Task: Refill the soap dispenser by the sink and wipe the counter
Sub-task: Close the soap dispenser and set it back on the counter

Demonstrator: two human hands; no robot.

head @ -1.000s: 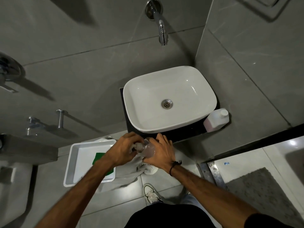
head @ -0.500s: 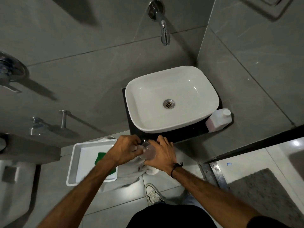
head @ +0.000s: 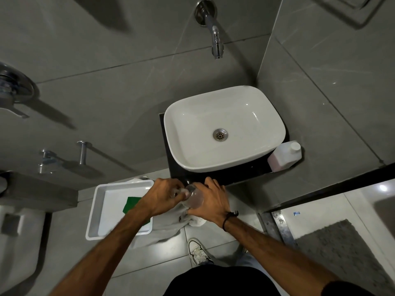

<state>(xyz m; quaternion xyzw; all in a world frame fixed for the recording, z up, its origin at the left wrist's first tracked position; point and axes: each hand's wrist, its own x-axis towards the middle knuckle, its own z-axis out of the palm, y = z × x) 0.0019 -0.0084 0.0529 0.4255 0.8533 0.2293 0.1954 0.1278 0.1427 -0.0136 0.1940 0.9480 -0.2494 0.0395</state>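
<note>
Little differs from the frame half a second ago: both hands stay clasped on the dispenser (head: pixel 193 198) in front of the sink (head: pixel 224 129), at the same spot by the counter (head: pixel 239 174) edge. The left hand (head: pixel 162 196) looks turned slightly further around the dispenser's top; the change is small and partly hidden by the fingers.

The dispenser is a small clear bottle, held between the two hands just below the counter's front edge. The right hand (head: pixel 210 202) wraps its body from the right, fingers closed over it. The left hand is closed around the top end from the left, covering the pump, so the pump cannot be seen clearly.

A grey cloth (head: pixel 168 223) hangs under the hands, beside a white tray (head: pixel 100 210) that holds a green pad (head: pixel 130 205). The refill bottle (head: pixel 284 157) stands on the counter at the sink's right corner, well apart from both hands. The tap (head: pixel 215 39) projects from the wall above the sink.
</note>
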